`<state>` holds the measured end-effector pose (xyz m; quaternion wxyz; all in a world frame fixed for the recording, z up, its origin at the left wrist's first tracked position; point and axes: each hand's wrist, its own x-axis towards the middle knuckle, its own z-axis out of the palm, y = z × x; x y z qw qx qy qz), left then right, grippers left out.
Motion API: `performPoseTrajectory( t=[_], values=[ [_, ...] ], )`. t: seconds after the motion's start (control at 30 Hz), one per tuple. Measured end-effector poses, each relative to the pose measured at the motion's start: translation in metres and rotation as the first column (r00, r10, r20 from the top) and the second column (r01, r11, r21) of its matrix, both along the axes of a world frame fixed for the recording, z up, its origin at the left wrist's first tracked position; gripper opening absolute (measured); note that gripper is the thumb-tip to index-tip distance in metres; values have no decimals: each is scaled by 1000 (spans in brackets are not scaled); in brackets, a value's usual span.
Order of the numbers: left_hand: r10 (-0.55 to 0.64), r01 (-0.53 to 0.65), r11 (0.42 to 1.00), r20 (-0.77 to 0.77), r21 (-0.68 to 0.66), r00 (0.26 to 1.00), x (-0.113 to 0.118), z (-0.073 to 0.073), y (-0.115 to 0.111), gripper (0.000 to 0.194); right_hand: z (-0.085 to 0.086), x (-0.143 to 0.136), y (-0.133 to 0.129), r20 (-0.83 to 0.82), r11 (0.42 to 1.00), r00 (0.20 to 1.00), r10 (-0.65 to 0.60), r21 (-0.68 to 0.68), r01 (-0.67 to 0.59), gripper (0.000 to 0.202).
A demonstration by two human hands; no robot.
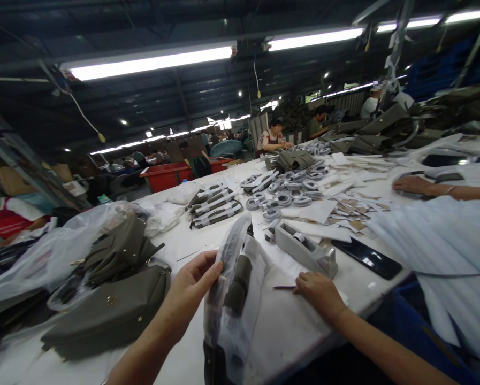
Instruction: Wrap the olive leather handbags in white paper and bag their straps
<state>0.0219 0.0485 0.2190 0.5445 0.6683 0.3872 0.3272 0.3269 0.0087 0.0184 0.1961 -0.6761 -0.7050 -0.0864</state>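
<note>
My left hand [197, 283] pinches a dark grey-green bag strap [240, 283] between thumb and fingers. Translucent white wrapping surrounds much of the strap, which stands upright over the table's near edge. My right hand [320, 294] is curled closed beside the near end of a grey tape dispenser [302, 246]; whatever its fingertips grip is hidden. A thin brown stick-like piece [283, 287] lies at those fingertips. Left of my left hand, an olive-grey handbag [111, 310] rests on its side, with another bag [117, 248] behind it.
Wrapped strap bundles [215, 206] and coiled grey straps [283, 198] lie farther back on the white table [175, 243]. A black phone [366, 258] sits right of the dispenser, near white foam sheets [436, 235]. A co-worker's hand [412, 185] reaches in from the right.
</note>
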Motion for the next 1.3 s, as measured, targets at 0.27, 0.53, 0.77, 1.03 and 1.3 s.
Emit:
performPoseTrajectory(
  t=[0.27, 0.53, 0.77, 1.03, 1.3],
  values=[
    [51, -51, 999, 30, -13, 998, 4, 2, 0, 46, 98, -26, -16, -565, 987, 819, 102, -44, -153, 34],
    [9, -12, 999, 67, 37, 998, 2, 1, -1, 43, 121, -43, 13, -442, 987, 883, 161, 54, -152, 25],
    [30, -41, 996, 155, 73, 987, 1, -3, -3, 43, 8, -2, 40, -37, 978, 981, 188, 103, -184, 25],
    [56, -69, 996, 192, 60, 980, 0, -6, -2, 47, 11, 16, 39, -545, 973, 820, 176, -30, -229, 34],
    [12, -33, 993, 177, 116, 984, 1, -10, -3, 38, 126, -49, 11, -680, 892, 708, 192, -180, -415, 47]
  ],
)
